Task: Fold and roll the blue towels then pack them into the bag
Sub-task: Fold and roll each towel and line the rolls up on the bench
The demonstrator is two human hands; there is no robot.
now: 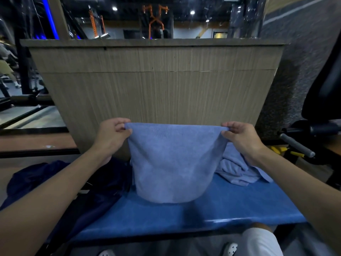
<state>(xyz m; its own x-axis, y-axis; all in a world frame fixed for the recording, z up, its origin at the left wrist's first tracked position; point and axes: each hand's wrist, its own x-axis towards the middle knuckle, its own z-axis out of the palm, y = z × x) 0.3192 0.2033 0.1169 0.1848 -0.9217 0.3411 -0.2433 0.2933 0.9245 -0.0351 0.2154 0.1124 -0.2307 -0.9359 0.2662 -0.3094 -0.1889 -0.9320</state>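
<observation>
A light blue towel (173, 161) hangs in the air above the blue padded bench (212, 209), held up by its two top corners. My left hand (112, 133) pinches the top left corner and my right hand (239, 137) pinches the top right one. The towel's lower edge rests on the bench. A second light blue towel (238, 170) lies crumpled on the bench's far right, behind my right wrist. The dark navy bag (60, 183) lies slumped on the bench's left side, under my left forearm.
A tall wood-grain panel (156, 85) stands right behind the bench. A black gym machine with a grey handle (297, 145) and yellow parts is at the right. Glass and floor show at the left. My knee in white shorts (262, 241) is below the bench's front edge.
</observation>
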